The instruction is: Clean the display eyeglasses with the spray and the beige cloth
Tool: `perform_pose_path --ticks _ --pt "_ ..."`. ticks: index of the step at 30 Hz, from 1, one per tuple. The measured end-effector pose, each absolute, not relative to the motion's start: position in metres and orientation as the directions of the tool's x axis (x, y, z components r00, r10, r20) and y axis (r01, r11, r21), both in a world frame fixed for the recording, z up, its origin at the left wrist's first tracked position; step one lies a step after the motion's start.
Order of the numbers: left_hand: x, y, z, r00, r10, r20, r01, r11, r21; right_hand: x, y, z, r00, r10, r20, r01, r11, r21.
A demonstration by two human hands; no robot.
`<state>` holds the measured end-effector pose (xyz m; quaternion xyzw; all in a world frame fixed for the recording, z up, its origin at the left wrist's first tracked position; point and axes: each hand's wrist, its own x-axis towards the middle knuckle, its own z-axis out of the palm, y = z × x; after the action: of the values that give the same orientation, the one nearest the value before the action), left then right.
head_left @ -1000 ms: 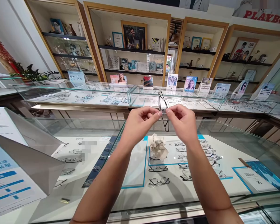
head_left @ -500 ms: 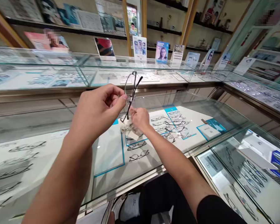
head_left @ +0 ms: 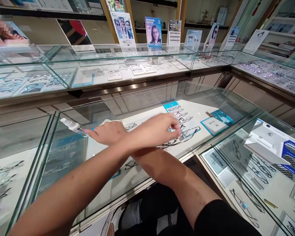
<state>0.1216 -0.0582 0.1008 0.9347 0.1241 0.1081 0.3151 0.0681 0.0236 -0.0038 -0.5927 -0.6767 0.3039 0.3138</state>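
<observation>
My arms are crossed over the glass display counter, the left on top of the right. My left hand (head_left: 170, 128), at right of centre, has its fingers curled closed on a pair of dark-framed eyeglasses (head_left: 186, 139); one temple sticks out to the right. Part of the frame is hidden beneath the hand. My right hand (head_left: 110, 132), farther left, is closed round the lower end of a small white spray bottle (head_left: 75, 127), which tilts with its nozzle to the upper left. A bit of pale cloth (head_left: 105, 121) shows behind the right knuckles.
Rows of eyeglasses (head_left: 183, 114) lie under the counter glass. A leaflet (head_left: 215, 124) lies at right, near an open white and blue box (head_left: 272, 147). Farther back runs another glass showcase (head_left: 137, 70) with upright advertising cards (head_left: 153, 31) on top.
My left hand has gone right and down with the eyeglasses, crossing over my right arm. My right hand has moved left to the spray bottle. The view has turned slightly down and right.
</observation>
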Motion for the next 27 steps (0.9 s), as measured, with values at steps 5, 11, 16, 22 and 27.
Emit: perform_pose_path --ticks 5,11,16,22,27 --pt "0.174 -0.071 0.063 0.961 0.273 -0.053 0.259 -0.81 0.525 0.063 0.032 -0.017 -0.234 0.953 0.191 0.842 0.297 -0.45" --pt "0.188 -0.079 0.042 0.895 0.325 -0.306 0.427 -0.822 0.376 0.07 0.04 -0.012 -0.387 0.915 0.115 0.754 0.386 -0.532" --pt "0.189 -0.077 0.034 0.874 0.387 -0.293 0.463 -0.846 0.265 0.067 0.044 -0.016 -0.336 0.932 0.137 0.756 0.354 -0.551" --pt "0.196 -0.06 0.03 0.877 0.432 -0.212 0.467 -0.869 0.163 0.064 0.042 -0.017 -0.308 0.94 0.146 0.761 0.336 -0.555" --pt "0.205 -0.039 0.027 0.859 0.491 -0.148 0.509 -0.85 0.135 0.071 0.039 -0.011 -0.279 0.953 0.12 0.77 0.297 -0.565"
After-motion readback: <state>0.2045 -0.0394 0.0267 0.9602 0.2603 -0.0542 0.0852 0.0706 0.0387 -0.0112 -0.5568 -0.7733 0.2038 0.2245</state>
